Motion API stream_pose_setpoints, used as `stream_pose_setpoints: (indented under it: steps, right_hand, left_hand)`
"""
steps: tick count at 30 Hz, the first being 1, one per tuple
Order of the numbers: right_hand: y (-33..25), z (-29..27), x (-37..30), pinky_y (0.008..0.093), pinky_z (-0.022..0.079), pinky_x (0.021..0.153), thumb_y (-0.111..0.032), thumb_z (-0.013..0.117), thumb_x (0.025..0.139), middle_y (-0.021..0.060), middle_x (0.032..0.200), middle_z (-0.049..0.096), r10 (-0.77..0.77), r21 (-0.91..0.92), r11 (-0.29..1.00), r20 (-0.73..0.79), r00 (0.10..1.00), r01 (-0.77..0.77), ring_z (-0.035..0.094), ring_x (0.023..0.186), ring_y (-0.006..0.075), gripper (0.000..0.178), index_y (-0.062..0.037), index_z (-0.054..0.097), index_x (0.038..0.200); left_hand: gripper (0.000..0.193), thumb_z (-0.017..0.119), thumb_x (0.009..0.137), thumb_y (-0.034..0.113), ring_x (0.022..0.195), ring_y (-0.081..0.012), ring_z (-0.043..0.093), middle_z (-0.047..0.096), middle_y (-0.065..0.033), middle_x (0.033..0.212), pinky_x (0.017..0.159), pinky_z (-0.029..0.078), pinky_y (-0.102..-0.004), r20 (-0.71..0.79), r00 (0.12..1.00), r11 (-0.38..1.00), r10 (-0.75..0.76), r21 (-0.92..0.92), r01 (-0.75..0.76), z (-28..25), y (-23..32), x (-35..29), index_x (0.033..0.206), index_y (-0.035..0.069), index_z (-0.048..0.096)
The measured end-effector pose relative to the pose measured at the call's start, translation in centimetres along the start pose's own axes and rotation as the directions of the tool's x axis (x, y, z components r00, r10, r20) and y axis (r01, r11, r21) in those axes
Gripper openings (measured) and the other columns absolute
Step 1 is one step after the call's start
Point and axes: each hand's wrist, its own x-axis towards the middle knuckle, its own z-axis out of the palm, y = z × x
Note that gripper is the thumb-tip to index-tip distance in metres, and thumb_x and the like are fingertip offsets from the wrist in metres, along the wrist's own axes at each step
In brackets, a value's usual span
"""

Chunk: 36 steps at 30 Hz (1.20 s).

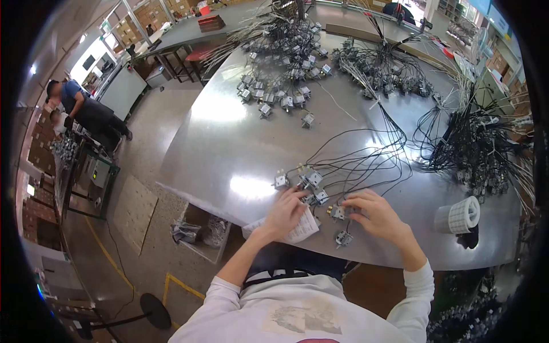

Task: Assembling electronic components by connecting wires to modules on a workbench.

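My left hand (284, 214) rests its outstretched fingers against a cluster of small silver box-shaped metal parts (311, 180) with black leads. Beneath that hand lies a printed white paper sheet (305, 227), partly covered. My right hand (374, 212) is curled, thumb and forefinger at a single silver metal part (337, 212) with brass-coloured terminals; the exact contact is hard to make out. Closer to the table's front edge lies another silver part (343, 238). From the cluster, black leads (394, 128) arc right and back to a tied bundle.
Piles of similar parts lie on the metal table (211, 154) at the back (286, 48) and right (474, 148). A white slotted plastic cup (457, 217) stands at front right. An open box (200, 234) sits below the left edge. Two people (86, 106) are far left.
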Motion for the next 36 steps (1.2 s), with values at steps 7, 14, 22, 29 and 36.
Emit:
stream_pose_setpoints:
  steps: [7, 14, 22, 29, 36]
  right_hand:
    - [-0.3, 1.6, -6.3, 0.0446, 0.056, 0.099, -0.003, 0.081, 0.083, 0.0124, 0.125, 0.071, 0.059, -0.275, 0.961, 0.061, 0.996, -0.040, 0.065, 0.117, 0.0354, 0.043, -0.0044, 0.072, 0.125]
    - [0.1, 4.3, -6.6, 0.0449, 0.059, 0.090, -0.004, 0.082, 0.084, 0.0153, 0.127, 0.072, 0.070, -0.362, 0.922, -0.195, 0.978, -0.139, 0.070, 0.111, 0.0372, 0.049, -0.0050, 0.069, 0.132]
    - [-2.5, 4.6, -3.4, 0.0418, 0.059, 0.086, -0.006, 0.079, 0.090, 0.0142, 0.119, 0.075, 0.346, -0.314, 0.867, -0.176, 0.921, -0.386, 0.073, 0.104, 0.0327, 0.038, -0.0035, 0.069, 0.126]
    - [-3.9, 5.4, -5.1, 0.0432, 0.058, 0.094, -0.003, 0.077, 0.090, 0.0146, 0.129, 0.073, 0.108, -0.437, 0.867, -0.303, 0.947, -0.238, 0.070, 0.112, 0.0384, 0.042, -0.0029, 0.069, 0.132]
    - [-7.9, 8.5, -3.2, 0.0389, 0.053, 0.103, -0.006, 0.080, 0.094, 0.0154, 0.132, 0.071, 0.316, 0.390, 0.907, -0.381, 0.869, -0.159, 0.069, 0.121, 0.0279, 0.044, -0.0004, 0.066, 0.135]
  left_hand:
    - [0.030, 0.069, 0.101, 0.015, 0.143, -0.0482, 0.054, 0.075, -0.0202, 0.111, 0.121, 0.037, -0.0530, 0.032, 0.996, 0.996, -0.078, -0.044, 0.080, -2.1, -0.4, 2.9, 0.127, 0.001, 0.071]
    - [0.033, 0.067, 0.104, 0.019, 0.115, -0.0350, 0.062, 0.072, -0.0168, 0.106, 0.105, 0.047, -0.0453, 0.129, 0.974, 0.959, -0.186, -0.191, 0.209, -2.5, -1.2, 4.6, 0.132, 0.003, 0.071]
    - [0.019, 0.068, 0.104, 0.020, 0.113, -0.0345, 0.064, 0.076, -0.0172, 0.125, 0.105, 0.048, -0.0453, 0.104, 0.979, 0.973, -0.174, -0.134, 0.187, -3.1, 1.1, 3.9, 0.105, 0.002, 0.074]
    - [0.024, 0.066, 0.109, 0.022, 0.103, -0.0256, 0.072, 0.079, -0.0155, 0.112, 0.093, 0.055, -0.0412, 0.057, 0.967, 0.947, -0.247, -0.199, 0.253, -6.2, 3.8, 1.6, 0.104, -0.001, 0.074]
    - [0.023, 0.071, 0.107, 0.021, 0.078, -0.0162, 0.072, 0.077, -0.0138, 0.088, 0.074, 0.059, -0.0351, 0.169, 0.954, 0.904, -0.247, -0.316, 0.290, -9.5, 8.6, 2.0, 0.109, -0.002, 0.074]
